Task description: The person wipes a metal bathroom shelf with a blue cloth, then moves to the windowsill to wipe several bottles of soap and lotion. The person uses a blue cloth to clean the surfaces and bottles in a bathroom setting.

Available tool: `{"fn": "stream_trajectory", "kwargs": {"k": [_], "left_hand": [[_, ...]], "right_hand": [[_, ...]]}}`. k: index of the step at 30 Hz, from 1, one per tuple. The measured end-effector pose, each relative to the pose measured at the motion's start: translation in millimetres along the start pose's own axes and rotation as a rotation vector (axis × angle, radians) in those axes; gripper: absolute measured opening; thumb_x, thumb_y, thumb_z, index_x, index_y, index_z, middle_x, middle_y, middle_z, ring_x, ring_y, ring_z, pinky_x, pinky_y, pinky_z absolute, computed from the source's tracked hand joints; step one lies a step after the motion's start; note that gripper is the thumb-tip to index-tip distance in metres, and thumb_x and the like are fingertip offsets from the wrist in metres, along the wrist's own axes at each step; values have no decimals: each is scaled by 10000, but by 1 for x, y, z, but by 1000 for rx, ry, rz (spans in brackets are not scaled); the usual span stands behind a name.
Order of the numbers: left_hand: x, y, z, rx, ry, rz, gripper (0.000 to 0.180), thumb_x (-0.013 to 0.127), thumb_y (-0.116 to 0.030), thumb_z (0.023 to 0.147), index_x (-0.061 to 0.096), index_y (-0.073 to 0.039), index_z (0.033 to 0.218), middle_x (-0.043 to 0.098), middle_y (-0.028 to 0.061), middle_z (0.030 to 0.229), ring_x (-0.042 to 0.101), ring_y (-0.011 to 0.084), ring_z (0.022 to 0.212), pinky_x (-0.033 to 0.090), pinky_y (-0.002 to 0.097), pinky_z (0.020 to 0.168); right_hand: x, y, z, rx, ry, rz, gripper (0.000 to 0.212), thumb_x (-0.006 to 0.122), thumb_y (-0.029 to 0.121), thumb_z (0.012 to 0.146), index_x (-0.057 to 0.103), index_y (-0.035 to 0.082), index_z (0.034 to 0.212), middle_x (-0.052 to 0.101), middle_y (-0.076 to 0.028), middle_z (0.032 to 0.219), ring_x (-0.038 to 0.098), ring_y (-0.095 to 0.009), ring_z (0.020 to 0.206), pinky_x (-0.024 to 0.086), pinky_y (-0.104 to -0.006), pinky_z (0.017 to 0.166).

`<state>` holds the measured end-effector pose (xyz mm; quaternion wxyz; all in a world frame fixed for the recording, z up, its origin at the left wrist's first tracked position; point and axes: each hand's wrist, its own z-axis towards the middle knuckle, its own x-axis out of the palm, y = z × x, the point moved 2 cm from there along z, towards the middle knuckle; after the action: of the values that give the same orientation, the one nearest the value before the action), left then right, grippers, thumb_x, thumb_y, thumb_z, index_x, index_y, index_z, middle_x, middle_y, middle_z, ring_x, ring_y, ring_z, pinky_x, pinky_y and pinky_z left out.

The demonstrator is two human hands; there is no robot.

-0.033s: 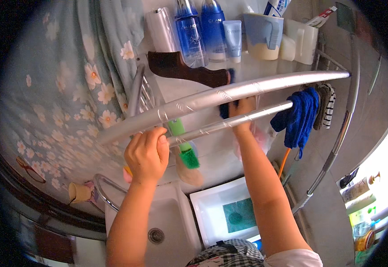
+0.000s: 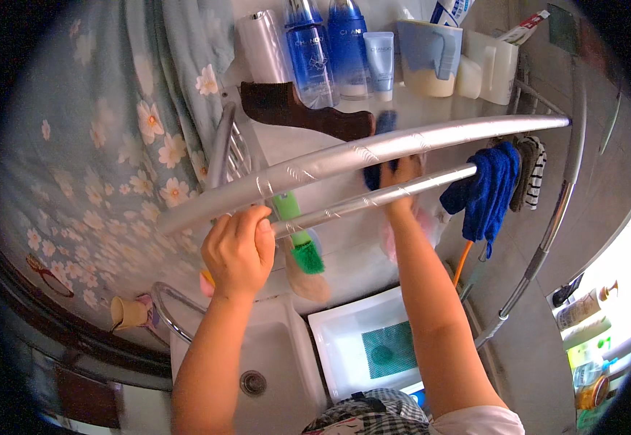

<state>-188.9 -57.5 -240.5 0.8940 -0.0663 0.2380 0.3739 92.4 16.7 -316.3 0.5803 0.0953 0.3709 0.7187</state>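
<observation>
My left hand (image 2: 237,250) is closed round the left end of the lower silver rail (image 2: 373,199) of a metal wall rack. Behind that rail my right hand (image 2: 402,174) reaches up, partly hidden by it, with its fingers on a dark blue cloth (image 2: 372,178). More dark blue shows above the thick upper rail (image 2: 402,145), against the pale shelf. A dark brown comb (image 2: 308,112) lies on the shelf, left of the cloth. Just right of my left hand hangs a green brush (image 2: 307,255), bristles down.
Blue bottles (image 2: 308,61), a light blue tube (image 2: 380,67) and a cup (image 2: 428,61) stand on the shelf. A blue cloth (image 2: 495,188) hangs at the rail's right end. Below are a white sink (image 2: 272,326) and a white basin (image 2: 330,333). A flowered curtain (image 2: 134,145) is at left.
My right hand and the dark blue cloth have shifted a little to the right behind the rails. My left hand keeps its place on the lower rail.
</observation>
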Motion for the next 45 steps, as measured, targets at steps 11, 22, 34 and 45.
{"fn": "stream_trajectory", "kwargs": {"k": [11,22,34,45], "left_hand": [[2,0,0,17,-26,-3,97,537,-148,837,604,-89,878,625,59,735,560,281,629,450,380,554],[2,1,4,41,-29,-8,109,528,-152,846,607,-89,886,623,62,755,562,283,643,445,381,558],[1,0,2,29,-19,-11,110,520,-134,847,610,-75,866,622,80,728,572,297,646,457,386,581],[2,1,2,44,-25,-20,122,503,-122,851,613,-69,859,615,68,701,556,278,601,439,371,547]], "right_hand": [[21,-63,-71,-113,154,-58,511,573,7,776,554,194,1252,527,-201,1135,494,-410,1021,398,-483,880],[20,-89,-86,-77,33,-70,522,547,-9,769,548,185,1254,541,-168,1140,502,-392,1038,392,-470,941],[33,-130,-99,288,46,-119,744,634,59,774,324,249,1423,398,-247,1355,405,-432,1200,344,-465,996],[84,-40,-220,218,217,109,705,645,9,680,435,195,1326,523,-157,1174,479,-391,1065,413,-448,906]]}}
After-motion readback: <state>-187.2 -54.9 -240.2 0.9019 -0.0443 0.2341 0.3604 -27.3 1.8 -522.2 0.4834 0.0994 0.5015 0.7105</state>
